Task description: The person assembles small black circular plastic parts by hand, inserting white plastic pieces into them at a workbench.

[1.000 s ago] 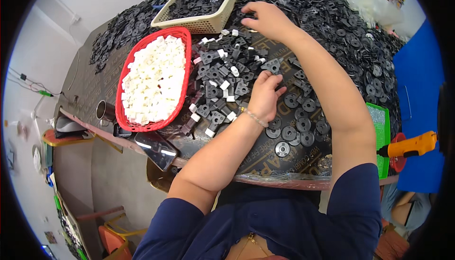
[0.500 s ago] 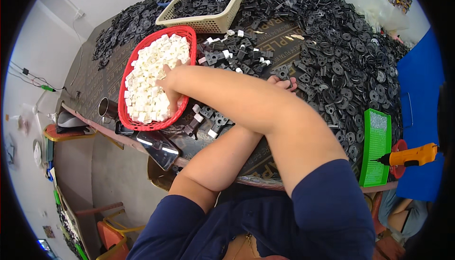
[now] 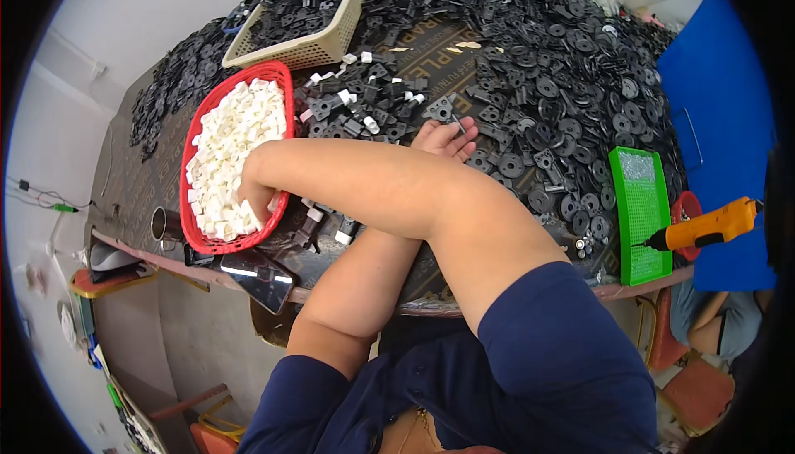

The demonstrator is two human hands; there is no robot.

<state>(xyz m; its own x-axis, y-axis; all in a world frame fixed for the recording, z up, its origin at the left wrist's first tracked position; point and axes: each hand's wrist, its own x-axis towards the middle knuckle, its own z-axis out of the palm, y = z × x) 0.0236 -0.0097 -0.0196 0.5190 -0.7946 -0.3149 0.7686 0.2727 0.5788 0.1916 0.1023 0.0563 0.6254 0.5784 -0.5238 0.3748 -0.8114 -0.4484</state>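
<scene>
My right arm crosses to the left, and my right hand (image 3: 253,193) is down in the red oval basket (image 3: 195,125) among several small white plastic pieces (image 3: 232,135). Its fingers are buried, so its grip is hidden. My left hand (image 3: 448,137) shows only its fingers beyond the right forearm. They lie stretched out on the table among black plastic parts (image 3: 364,98), some with white pieces fitted.
A huge heap of black parts (image 3: 546,65) covers the table's far and right side. A beige basket (image 3: 327,44) of black parts stands behind the red one. A green tray (image 3: 639,214) and an orange power tool (image 3: 712,226) lie at the right edge. A metal tube (image 3: 163,224) sits front left.
My right hand left the far black heap and swung left across my body into the red basket. My left hand stayed near the table's middle, now under the right forearm.
</scene>
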